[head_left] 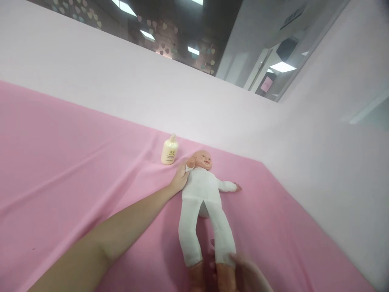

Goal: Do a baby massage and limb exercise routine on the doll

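Doll point(203, 190) lies face-up on the pink sheet point(60, 170), near a cream bottle point(169, 150). My left hand point(180, 178) cups its shoulder, fingers hidden beneath. My right hand point(247, 272) grips one foot, partly cut off by the frame's bottom edge.

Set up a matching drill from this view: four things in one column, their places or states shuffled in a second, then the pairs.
Things
1. doll
2. bottle
3. left hand
4. right hand

Places or states
A. at the doll's foot, bottom edge
B. on its back on the pink cloth
C. upright beside the doll's head
D. at the doll's raised arm

Pairs: 1-B, 2-C, 3-D, 4-A
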`<control>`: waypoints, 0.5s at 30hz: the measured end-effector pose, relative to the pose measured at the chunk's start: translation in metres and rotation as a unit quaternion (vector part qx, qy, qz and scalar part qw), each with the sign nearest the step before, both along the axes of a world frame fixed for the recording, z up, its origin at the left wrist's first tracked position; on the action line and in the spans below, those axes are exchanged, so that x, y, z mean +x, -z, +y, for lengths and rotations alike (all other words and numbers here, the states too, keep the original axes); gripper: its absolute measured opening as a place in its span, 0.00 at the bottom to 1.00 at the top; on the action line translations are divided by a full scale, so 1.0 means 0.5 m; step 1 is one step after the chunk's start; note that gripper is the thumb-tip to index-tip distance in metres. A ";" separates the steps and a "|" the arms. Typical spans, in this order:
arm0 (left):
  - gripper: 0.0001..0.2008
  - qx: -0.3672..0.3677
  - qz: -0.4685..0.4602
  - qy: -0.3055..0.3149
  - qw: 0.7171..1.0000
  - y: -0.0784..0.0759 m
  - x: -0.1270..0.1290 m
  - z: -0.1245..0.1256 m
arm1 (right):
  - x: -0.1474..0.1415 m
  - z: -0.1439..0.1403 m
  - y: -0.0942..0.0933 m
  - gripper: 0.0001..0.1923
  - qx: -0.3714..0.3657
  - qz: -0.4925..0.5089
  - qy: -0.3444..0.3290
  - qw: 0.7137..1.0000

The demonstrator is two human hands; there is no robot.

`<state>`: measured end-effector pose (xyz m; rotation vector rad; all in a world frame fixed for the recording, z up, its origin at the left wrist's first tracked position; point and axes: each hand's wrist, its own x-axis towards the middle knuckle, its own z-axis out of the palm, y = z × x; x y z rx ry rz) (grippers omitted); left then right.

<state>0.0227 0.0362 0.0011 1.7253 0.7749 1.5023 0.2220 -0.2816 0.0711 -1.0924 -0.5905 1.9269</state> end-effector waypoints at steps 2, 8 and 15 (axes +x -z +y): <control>0.21 0.028 0.030 0.014 0.999 0.005 -0.003 0.004 | 0.016 0.001 -0.008 0.24 -0.011 0.013 0.003 1.000; 0.25 0.164 0.217 0.059 0.960 0.014 -0.016 0.013 | 0.031 0.118 -0.040 0.30 0.013 0.066 -0.022 0.998; 0.25 0.169 0.234 0.063 0.955 0.004 -0.029 -0.001 | 0.007 0.258 -0.047 0.24 0.064 0.092 0.023 0.993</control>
